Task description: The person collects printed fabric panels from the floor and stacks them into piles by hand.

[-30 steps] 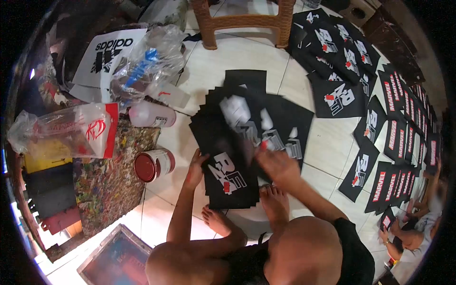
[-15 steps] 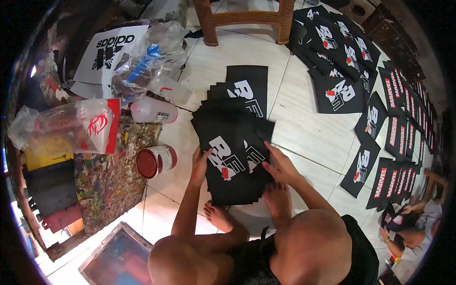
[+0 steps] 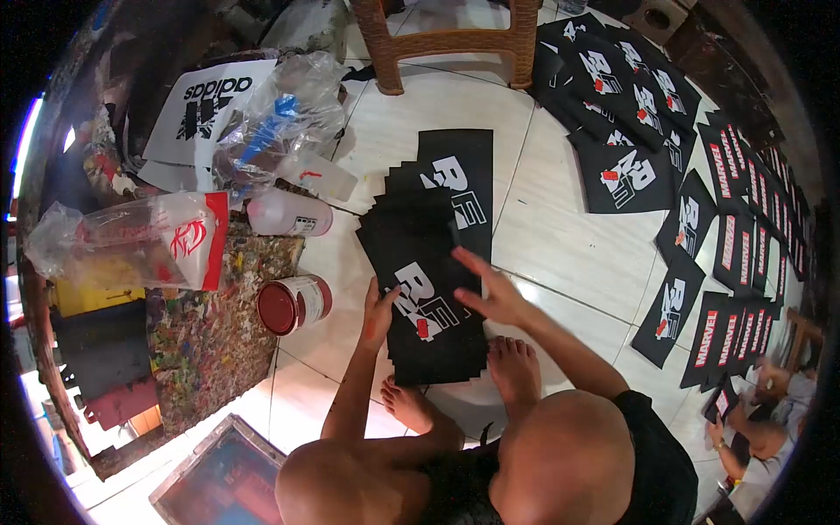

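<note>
A stack of black printed sheets (image 3: 411, 236) lies fanned in front of me, the top one bearing a white letter print with a small red patch. At its left edge, my left hand (image 3: 380, 313) has the thumb on top and the other fingers out of sight at the side. My right hand (image 3: 497, 296) is at the right edge, fingers stretched and apart, the fingertips over or touching the sheets; contact is hard to tell. Beyond the stack, another black sheet (image 3: 468, 149) with the same white print sticks out from under it.
On the left are a red paint can (image 3: 296, 304), a plastic bottle (image 3: 289, 213), plastic bags (image 3: 131, 236) and a paint-crusted board (image 3: 219, 324). Printed black sheets (image 3: 626, 179) spread over the tiles at right. A chair (image 3: 446, 44) stands ahead. Another person (image 3: 770, 429) works at lower right.
The second print at the stack's right side no longer shows; the sheets there sit closer together. My right hand has moved left and slightly up, its fingers now spread.
</note>
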A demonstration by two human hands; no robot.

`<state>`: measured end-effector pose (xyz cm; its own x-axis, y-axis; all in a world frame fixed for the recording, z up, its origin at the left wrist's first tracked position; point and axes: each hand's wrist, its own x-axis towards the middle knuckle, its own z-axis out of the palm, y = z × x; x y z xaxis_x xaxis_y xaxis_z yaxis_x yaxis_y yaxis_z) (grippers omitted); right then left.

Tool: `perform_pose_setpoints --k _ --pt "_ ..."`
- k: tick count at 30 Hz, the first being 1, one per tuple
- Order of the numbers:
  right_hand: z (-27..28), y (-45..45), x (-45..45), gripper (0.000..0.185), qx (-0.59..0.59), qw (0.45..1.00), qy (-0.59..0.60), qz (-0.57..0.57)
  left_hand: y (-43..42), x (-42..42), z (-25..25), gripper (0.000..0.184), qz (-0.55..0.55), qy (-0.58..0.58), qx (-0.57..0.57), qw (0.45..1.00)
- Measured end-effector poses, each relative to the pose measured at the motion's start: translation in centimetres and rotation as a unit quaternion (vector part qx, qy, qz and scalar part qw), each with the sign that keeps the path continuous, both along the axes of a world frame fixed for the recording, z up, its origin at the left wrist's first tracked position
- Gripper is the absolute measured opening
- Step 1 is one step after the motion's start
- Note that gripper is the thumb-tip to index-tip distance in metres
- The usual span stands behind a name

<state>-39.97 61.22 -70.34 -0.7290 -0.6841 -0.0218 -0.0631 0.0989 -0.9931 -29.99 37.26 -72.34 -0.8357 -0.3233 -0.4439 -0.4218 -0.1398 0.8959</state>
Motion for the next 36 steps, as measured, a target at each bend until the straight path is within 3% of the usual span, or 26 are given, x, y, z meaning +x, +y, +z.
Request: perform_pose_setpoints --k 3,4,5,6,7,8,11,13,14,15,16,17,18,19,20,22,23,24,25,26,28,31,34,36 --pt "-3.7 5.1 -5.9 0.060 0.191 0.933 0.250 -0.175 -0.4 0.6 -1.2 0.043 -0.004 -0.007 -0.020 1.000" --pt "-5.0 7.7 -8.6 0.064 0.230 0.889 0.274 -0.286 -0.5 0.5 -1.1 0.043 -0.002 -0.004 -0.018 1.000" --pt "-3.2 10.1 -10.6 0.068 0.299 0.799 0.415 -0.315 -0.4 0.4 -0.8 0.044 -0.001 -0.001 -0.010 1.000" --pt "-3.0 12.2 -12.1 0.071 0.365 0.758 0.396 -0.368 -0.3 0.3 -0.6 0.044 -0.002 0.002 -0.001 1.000" --pt "-3.6 14.1 -12.6 0.062 0.496 0.711 0.372 -0.330 -0.1 0.3 -0.5 0.044 -0.002 0.004 0.003 1.000" --pt "-4.5 14.8 -13.0 0.062 0.498 0.708 0.375 -0.331 0.0 0.3 -0.4 0.041 0.017 -0.006 0.039 0.999" --pt "-4.8 13.9 -12.6 0.041 0.468 0.785 0.320 -0.250 -0.2 0.1 0.0 0.036 0.028 -0.015 0.061 0.998" --pt "-3.6 9.7 -9.3 0.041 0.310 0.879 0.267 -0.244 -0.5 -0.1 0.3 0.035 0.025 -0.011 0.044 0.999" --pt "-3.7 7.9 -6.8 0.044 0.252 0.892 0.329 -0.179 -0.7 -0.1 0.5 0.038 0.004 -0.024 0.034 0.999" --pt "-2.8 5.3 -3.1 0.044 0.296 0.883 0.344 -0.122 -0.9 0.0 0.7 0.041 -0.020 -0.038 0.024 0.999" --pt "1.1 2.6 0.1 0.039 0.247 0.956 0.150 -0.040 -2.3 1.3 -1.5 0.041 -0.022 -0.042 0.023 0.999" --pt "1.0 1.1 3.1 0.034 0.264 0.907 0.300 0.134 -4.6 3.3 -5.5 0.045 -0.078 -0.021 -0.021 0.997" --pt "-0.8 0.2 6.2 0.035 0.100 0.937 0.318 0.104 -4.0 2.2 -4.0 0.045 -0.038 -0.048 0.101 0.993" --pt "1.9 -1.1 7.0 0.038 0.086 0.940 0.296 0.145 -3.3 1.1 -2.3 0.046 0.015 -0.080 0.214 0.973" --pt "2.2 -0.8 6.3 0.038 0.092 0.939 0.300 0.139 -2.9 0.6 -1.5 0.046 0.007 -0.077 0.218 0.973" --pt "2.5 -0.2 4.1 0.042 0.049 0.954 0.264 0.135 -2.1 0.7 -0.7 0.055 0.006 -0.053 0.108 0.993" --pt "2.9 0.8 0.9 0.041 0.111 0.953 0.260 0.105 -1.5 0.3 0.8 0.050 -0.064 -0.043 0.063 0.995" --pt "-2.2 2.0 -2.0 0.043 0.099 0.938 0.331 0.022 -1.2 0.2 0.6 0.050 -0.072 -0.038 0.064 0.995" --pt "-3.9 4.1 -6.3 0.050 0.129 0.969 0.199 -0.072 -1.0 0.3 0.4 0.047 -0.068 -0.019 0.039 0.997" --pt "-1.9 5.5 -11.0 0.057 0.191 0.917 0.322 -0.141 -0.9 0.4 0.3 0.044 -0.060 -0.001 0.015 0.998" --pt "-3.2 9.1 -19.6 0.078 0.347 0.799 0.412 -0.268 -0.7 0.2 0.6 0.043 -0.045 -0.017 0.032 0.998" --pt "-2.2 10.6 -26.6 0.094 0.424 0.766 0.364 -0.319 -0.9 0.1 0.5 0.042 -0.032 -0.023 0.037 0.999" --pt "-1.8 9.6 -30.5 0.103 0.458 0.755 0.392 -0.258 -0.6 -0.3 1.0 0.041 -0.014 -0.035 0.054 0.998" --pt "-3.0 8.0 -32.8 0.109 0.493 0.759 0.344 -0.250 -1.1 0.1 0.4 0.040 -0.029 -0.044 0.049 0.997"
